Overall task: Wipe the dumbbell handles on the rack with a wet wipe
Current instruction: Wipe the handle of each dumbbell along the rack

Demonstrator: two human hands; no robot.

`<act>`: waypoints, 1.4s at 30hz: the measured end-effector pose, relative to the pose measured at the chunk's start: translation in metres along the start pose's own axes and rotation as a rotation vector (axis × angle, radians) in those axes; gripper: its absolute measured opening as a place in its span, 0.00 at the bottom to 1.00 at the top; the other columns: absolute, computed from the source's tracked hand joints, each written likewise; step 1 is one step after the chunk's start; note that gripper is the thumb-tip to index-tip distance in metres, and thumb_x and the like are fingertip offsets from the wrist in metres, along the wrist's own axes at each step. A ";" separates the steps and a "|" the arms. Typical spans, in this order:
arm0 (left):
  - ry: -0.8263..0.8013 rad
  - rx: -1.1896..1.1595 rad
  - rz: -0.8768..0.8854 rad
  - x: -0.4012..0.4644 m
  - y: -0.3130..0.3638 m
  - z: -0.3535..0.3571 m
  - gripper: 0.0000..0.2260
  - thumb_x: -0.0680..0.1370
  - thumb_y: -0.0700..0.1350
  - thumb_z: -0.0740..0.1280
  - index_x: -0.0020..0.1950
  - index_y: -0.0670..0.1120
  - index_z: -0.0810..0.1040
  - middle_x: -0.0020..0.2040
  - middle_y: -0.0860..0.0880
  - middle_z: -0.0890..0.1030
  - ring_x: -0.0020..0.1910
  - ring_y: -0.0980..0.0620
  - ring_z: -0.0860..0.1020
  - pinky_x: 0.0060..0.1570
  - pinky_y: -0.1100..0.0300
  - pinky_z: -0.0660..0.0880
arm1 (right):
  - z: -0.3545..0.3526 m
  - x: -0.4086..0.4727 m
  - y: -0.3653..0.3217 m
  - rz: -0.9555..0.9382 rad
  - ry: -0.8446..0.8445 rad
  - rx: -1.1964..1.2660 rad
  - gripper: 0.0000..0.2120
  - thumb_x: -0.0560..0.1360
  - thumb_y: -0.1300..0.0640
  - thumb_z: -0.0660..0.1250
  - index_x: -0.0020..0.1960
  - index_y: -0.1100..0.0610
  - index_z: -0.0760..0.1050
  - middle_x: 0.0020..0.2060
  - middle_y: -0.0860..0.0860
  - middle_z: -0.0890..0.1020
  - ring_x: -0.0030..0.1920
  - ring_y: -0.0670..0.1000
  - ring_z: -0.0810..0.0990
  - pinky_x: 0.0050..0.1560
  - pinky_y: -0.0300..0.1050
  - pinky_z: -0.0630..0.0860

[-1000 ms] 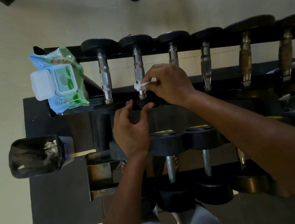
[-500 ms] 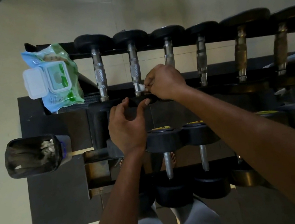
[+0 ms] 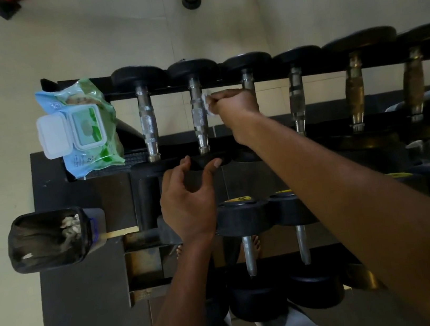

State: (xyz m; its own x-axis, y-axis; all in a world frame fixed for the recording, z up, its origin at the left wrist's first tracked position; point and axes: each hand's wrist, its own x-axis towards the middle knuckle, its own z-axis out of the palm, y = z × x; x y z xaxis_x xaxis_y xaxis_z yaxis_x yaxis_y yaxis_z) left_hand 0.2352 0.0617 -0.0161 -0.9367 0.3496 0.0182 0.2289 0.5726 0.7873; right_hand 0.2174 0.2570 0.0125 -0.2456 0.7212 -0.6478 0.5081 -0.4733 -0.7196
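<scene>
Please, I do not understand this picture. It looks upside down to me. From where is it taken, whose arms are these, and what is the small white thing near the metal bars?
The camera sits on a person's head and looks down, so both arms are that person's own. Below them stands a rack with dumbbells in rows; the shiny bars are their handles.

The right hand grips a small white wet wipe and presses it against the side of the second handle from the left in the top row. The left hand grips the black end weight of that same dumbbell between fingers and thumb, probably to steady it.

At the rack's left end lies a green and blue pack of wipes with its lid open. On the floor beside the rack stands a black bin holding crumpled white pieces, probably used wipes.
</scene>
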 end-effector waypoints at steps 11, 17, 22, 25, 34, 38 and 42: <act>-0.014 -0.059 -0.037 -0.002 -0.003 0.000 0.24 0.74 0.64 0.80 0.62 0.48 0.85 0.59 0.55 0.84 0.57 0.55 0.83 0.46 0.56 0.81 | -0.003 0.000 0.001 -0.410 -0.008 0.012 0.10 0.77 0.54 0.78 0.58 0.48 0.86 0.52 0.42 0.87 0.55 0.41 0.83 0.56 0.36 0.78; 0.005 -0.152 -0.117 -0.006 0.000 0.002 0.26 0.73 0.63 0.80 0.64 0.50 0.84 0.61 0.57 0.82 0.60 0.59 0.80 0.55 0.60 0.79 | -0.001 0.006 -0.012 -1.131 0.137 -0.797 0.12 0.85 0.48 0.65 0.61 0.48 0.86 0.44 0.46 0.89 0.42 0.48 0.87 0.46 0.51 0.84; -0.007 -0.198 -0.171 -0.008 0.002 0.002 0.27 0.72 0.64 0.81 0.65 0.51 0.82 0.61 0.56 0.82 0.61 0.61 0.78 0.54 0.78 0.68 | -0.008 0.002 -0.030 -1.287 0.045 -1.161 0.11 0.87 0.50 0.64 0.62 0.49 0.84 0.40 0.49 0.87 0.37 0.53 0.86 0.41 0.53 0.83; 0.013 -0.206 -0.197 -0.009 0.005 0.002 0.28 0.71 0.66 0.80 0.64 0.52 0.82 0.59 0.56 0.82 0.60 0.61 0.78 0.52 0.79 0.67 | -0.008 -0.001 -0.041 -1.271 -0.007 -1.346 0.12 0.88 0.50 0.62 0.64 0.48 0.82 0.41 0.50 0.87 0.39 0.55 0.87 0.42 0.51 0.82; 0.004 -0.210 -0.259 -0.008 0.002 0.002 0.27 0.69 0.68 0.81 0.59 0.54 0.81 0.58 0.58 0.81 0.57 0.62 0.77 0.49 0.71 0.69 | 0.002 -0.016 -0.061 -1.105 -0.398 -1.502 0.15 0.85 0.46 0.61 0.58 0.48 0.85 0.54 0.42 0.88 0.50 0.48 0.86 0.54 0.53 0.83; 0.010 -0.228 -0.264 -0.007 0.000 0.002 0.27 0.68 0.68 0.82 0.57 0.55 0.80 0.57 0.57 0.81 0.56 0.61 0.77 0.48 0.70 0.69 | 0.003 -0.023 -0.055 -1.058 -0.567 -1.571 0.13 0.85 0.47 0.66 0.66 0.45 0.83 0.60 0.41 0.86 0.58 0.46 0.83 0.54 0.45 0.78; 0.005 -0.228 -0.264 -0.006 -0.002 0.002 0.27 0.67 0.68 0.82 0.55 0.54 0.78 0.55 0.57 0.80 0.54 0.60 0.77 0.45 0.66 0.69 | 0.003 -0.021 -0.040 -1.021 -0.617 -1.593 0.11 0.84 0.48 0.68 0.65 0.44 0.83 0.54 0.41 0.85 0.50 0.44 0.78 0.43 0.40 0.70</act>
State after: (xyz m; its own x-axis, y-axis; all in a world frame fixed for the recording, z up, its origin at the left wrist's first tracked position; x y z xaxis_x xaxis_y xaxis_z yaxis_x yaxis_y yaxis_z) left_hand 0.2409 0.0605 -0.0190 -0.9572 0.2070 -0.2021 -0.0864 0.4622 0.8826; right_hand 0.1995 0.2596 0.0543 -0.8927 -0.0225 -0.4501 0.0798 0.9751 -0.2070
